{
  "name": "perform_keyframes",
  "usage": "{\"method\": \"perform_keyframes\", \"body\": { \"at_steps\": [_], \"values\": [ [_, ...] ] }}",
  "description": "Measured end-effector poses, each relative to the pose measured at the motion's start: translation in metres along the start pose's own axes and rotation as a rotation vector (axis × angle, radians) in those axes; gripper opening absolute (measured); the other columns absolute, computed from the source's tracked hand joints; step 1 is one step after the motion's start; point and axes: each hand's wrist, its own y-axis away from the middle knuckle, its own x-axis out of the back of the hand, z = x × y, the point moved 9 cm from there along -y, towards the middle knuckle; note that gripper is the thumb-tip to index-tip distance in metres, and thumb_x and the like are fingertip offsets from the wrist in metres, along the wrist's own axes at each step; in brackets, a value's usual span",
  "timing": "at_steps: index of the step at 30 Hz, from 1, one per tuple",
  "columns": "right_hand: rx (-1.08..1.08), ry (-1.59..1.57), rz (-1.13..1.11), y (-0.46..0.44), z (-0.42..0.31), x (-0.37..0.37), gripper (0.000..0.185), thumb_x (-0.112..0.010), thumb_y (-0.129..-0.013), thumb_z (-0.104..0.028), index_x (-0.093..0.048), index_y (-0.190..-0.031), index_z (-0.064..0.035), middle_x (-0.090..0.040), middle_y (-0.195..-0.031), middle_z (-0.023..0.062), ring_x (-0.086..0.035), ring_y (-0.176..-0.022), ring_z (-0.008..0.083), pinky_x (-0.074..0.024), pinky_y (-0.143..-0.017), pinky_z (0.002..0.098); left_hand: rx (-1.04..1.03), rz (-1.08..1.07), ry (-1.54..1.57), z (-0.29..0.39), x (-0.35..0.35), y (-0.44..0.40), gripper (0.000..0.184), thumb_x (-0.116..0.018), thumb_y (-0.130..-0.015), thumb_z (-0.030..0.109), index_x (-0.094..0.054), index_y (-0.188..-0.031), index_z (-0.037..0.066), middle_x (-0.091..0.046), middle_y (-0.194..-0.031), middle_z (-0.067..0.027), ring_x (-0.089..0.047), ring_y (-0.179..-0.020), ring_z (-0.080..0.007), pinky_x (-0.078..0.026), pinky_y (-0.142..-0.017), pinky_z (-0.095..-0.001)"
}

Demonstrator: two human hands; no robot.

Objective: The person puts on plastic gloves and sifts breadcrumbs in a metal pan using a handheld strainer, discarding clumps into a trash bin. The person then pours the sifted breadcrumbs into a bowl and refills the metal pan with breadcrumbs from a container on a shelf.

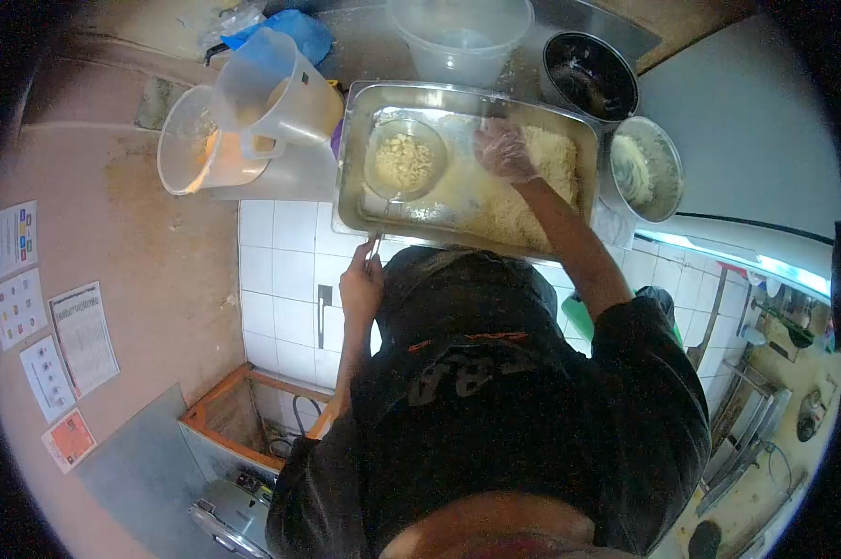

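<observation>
A round wire strainer with pale lumpy crumbs in it sits over the left part of a deep metal tray. My left hand, at the tray's near edge, is closed round the strainer's handle. In a clear plastic glove, my right hand is over the middle of the tray, beside the pale breadcrumb-like coating heaped on the right side. Its fingers are blurred, so whether they are closed on anything does not show.
Two clear plastic jugs stand left of the tray, a blue plastic bag behind them. At the back is a clear tub. A black pot and a metal bowl of white batter-like stuff stand on the right.
</observation>
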Motion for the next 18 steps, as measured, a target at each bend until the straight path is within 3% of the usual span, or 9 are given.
{"method": "perform_keyframes", "body": {
  "at_steps": [3, 4, 5, 7, 9, 12, 16, 18],
  "values": [
    [0.086, 0.396, -0.067, 0.029, 0.06, -0.038, 0.033, -0.058, -0.082, -0.025, -0.058, -0.112, -0.0111, -0.058, -0.103, 0.0146, -0.056, -0.096, 0.0305, -0.0461, -0.075, 0.0509, 0.005, -0.037, 0.03, -0.008, -0.005, 0.005, 0.031, -0.058, -0.091, 0.016, -0.059, -0.122, 0.015, -0.063, -0.072, -0.0197, -0.065, -0.064, -0.0336, -0.049, -0.059, -0.0406],
    [0.17, 0.83, -0.027, 0.047, 0.087, -0.056, 0.034, -0.055, -0.084, -0.027, -0.057, -0.114, -0.012, -0.057, -0.103, 0.015, -0.055, -0.098, 0.0306, -0.0455, -0.074, 0.0531, 0.0, -0.037, 0.034, -0.013, -0.007, 0.003, 0.03, -0.058, -0.091, 0.016, -0.059, -0.122, 0.015, -0.062, -0.069, -0.0189, -0.064, -0.061, -0.0316, -0.048, -0.058, -0.0398],
    [0.257, 1.487, 0.087, 0.072, 0.112, -0.083, 0.034, -0.053, -0.085, -0.029, -0.056, -0.115, -0.0129, -0.057, -0.103, 0.0154, -0.055, -0.099, 0.0307, -0.0449, -0.074, 0.0554, -0.003, -0.043, 0.03, -0.016, -0.008, 0.003, 0.03, -0.058, -0.091, 0.016, -0.059, -0.122, 0.015, -0.062, -0.069, -0.0189, -0.064, -0.061, -0.0316, -0.048, -0.058, -0.0398],
    [0.251, 1.345, -0.015, 0.076, 0.109, -0.029, 0.038, -0.053, -0.085, -0.028, -0.055, -0.118, -0.0111, -0.058, -0.106, 0.0156, -0.055, -0.102, 0.03, -0.0454, -0.075, 0.0548, 0.003, 0.06, 0.112, -0.021, -0.004, -0.002, 0.029, -0.057, -0.092, 0.016, -0.06, -0.12, 0.015, -0.059, -0.063, -0.0163, -0.059, -0.056, -0.0261, -0.046, -0.055, -0.0381],
    [0.11, 0.897, -0.148, 0.081, 0.112, -0.008, 0.042, -0.055, -0.084, -0.032, -0.055, -0.119, -0.0098, -0.058, -0.107, 0.016, -0.056, -0.102, 0.0296, -0.046, -0.077, 0.0526, -0.036, 0.102, 0.123, -0.025, 0.0, -0.008, 0.029, -0.056, -0.092, 0.015, -0.06, -0.12, 0.014, -0.054, -0.059, -0.0141, -0.05, -0.051, -0.0199, -0.043, -0.052, -0.038],
    [-0.063, 0.619, -0.24, 0.084, 0.122, -0.008, 0.048, -0.057, -0.083, -0.036, -0.054, -0.121, -0.0077, -0.059, -0.108, 0.0166, -0.058, -0.102, 0.0291, -0.0469, -0.08, 0.0494, 0.004, 0.14, 0.107, -0.01, 0.006, -0.012, 0.03, -0.057, -0.091, 0.014, -0.06, -0.121, 0.015, -0.056, -0.059, -0.0154, -0.052, -0.05, -0.0241, -0.042, -0.052, -0.0375],
    [-0.221, 0.487, -0.334, 0.083, 0.154, -0.019, 0.057, -0.06, -0.081, -0.043, -0.054, -0.123, -0.005, -0.06, -0.109, 0.0175, -0.06, -0.102, 0.0283, -0.0481, -0.085, 0.045, -0.027, -0.012, 0.029, 0.008, -0.004, -0.009, 0.029, -0.055, -0.09, 0.014, -0.061, -0.119, 0.015, -0.06, -0.064, -0.0197, -0.06, -0.057, -0.0337, -0.046, -0.056, -0.0419],
    [-0.313, 0.433, -0.387, 0.084, 0.176, -0.024, 0.061, -0.062, -0.08, -0.046, -0.054, -0.124, -0.0036, -0.061, -0.11, 0.0179, -0.061, -0.102, 0.0279, -0.0487, -0.087, 0.0428, 0.016, 0.036, 0.025, -0.001, -0.007, -0.014, 0.03, -0.055, -0.09, 0.015, -0.061, -0.119, 0.016, -0.061, -0.066, -0.0198, -0.062, -0.06, -0.0348, -0.046, -0.057, -0.0428]
  ]
}}
